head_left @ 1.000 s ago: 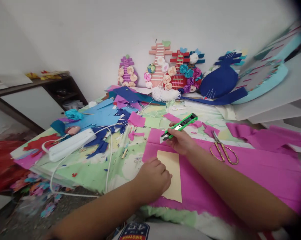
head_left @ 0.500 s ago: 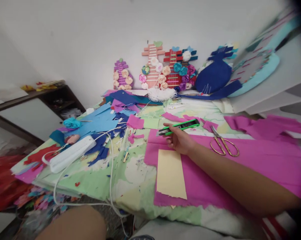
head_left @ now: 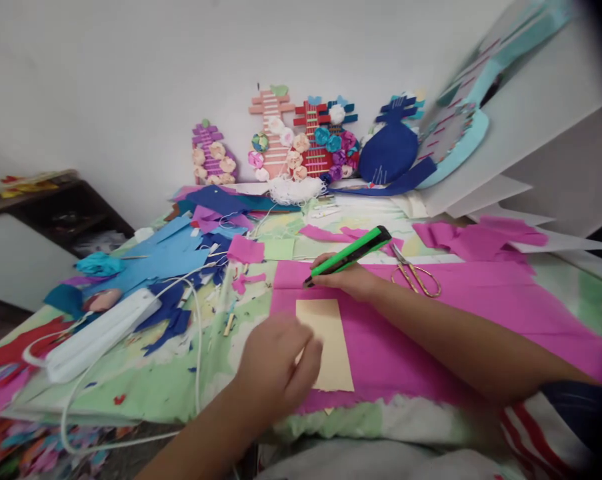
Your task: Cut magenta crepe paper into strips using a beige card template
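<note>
My right hand (head_left: 343, 275) is closed around a green and black utility knife (head_left: 351, 252). The knife's tip points left and down over the upper left part of a magenta sheet (head_left: 431, 327). On that sheet lies a cream rectangular piece of card (head_left: 333, 343) with a ragged lower edge. My left hand (head_left: 279, 363) is over the card's left side, its fingers curled and smeared by motion. What it touches is hidden. Gold-handled scissors (head_left: 415, 273) rest on the sheet beyond my right forearm.
A white power strip (head_left: 103, 333) with a looping cord lies left among blue scraps (head_left: 165, 250). Flower-decorated instrument shapes (head_left: 313, 137) stand against the wall. White string (head_left: 295, 190) is heaped before them. Crumpled magenta pieces (head_left: 481, 237) and large white boards (head_left: 521, 133) are right.
My left hand has come into view over the card. The knife in my right hand has turned, its tip now lower. The whole view has shifted right.
</note>
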A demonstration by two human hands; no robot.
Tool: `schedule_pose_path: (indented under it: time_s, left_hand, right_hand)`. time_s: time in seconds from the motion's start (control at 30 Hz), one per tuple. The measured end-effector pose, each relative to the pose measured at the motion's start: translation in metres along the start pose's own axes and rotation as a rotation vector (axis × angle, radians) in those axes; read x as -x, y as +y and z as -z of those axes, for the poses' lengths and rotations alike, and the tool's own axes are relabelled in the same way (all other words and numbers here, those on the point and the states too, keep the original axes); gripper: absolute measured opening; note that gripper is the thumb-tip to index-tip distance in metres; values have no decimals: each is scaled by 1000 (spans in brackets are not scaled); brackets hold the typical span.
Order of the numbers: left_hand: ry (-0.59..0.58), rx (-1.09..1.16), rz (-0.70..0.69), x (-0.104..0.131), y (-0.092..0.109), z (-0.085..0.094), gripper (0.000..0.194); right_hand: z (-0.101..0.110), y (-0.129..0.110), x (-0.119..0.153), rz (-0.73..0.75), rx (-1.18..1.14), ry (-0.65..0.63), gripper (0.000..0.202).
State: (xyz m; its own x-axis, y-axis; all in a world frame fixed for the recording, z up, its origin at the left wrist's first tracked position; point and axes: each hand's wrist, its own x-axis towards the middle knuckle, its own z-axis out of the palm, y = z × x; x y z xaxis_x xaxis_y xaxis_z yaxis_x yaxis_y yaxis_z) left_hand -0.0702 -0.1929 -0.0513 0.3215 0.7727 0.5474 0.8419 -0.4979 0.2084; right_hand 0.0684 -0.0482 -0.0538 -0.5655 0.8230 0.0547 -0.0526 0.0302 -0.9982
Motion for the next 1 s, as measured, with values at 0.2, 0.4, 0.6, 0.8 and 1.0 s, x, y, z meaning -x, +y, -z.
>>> schedule_pose_path:
  time_s: [0.2,0.4,0.6,0.8,1.0]
  left_hand:
    - [-152,-129,-32,-12,-7,-15,27]
    - [-301,-138,18,-13,-6,-25,12]
    - [-296,-126,15,-13,-6,-25,13]
    - [-296,-109,12,-14,-7,-25,13]
    - [-336,-100,52,-12,-6,-24,22]
  right_hand:
    - [-3,4,-5,17,306,-24,30]
    - [-2,6,-7,42,377,-67,35]
    - [-6,13,-7,22,359,-155,28]
    - [-10,14,-8,-14,372,-157,24]
    - [-12,11,-9,4,383,-181,19]
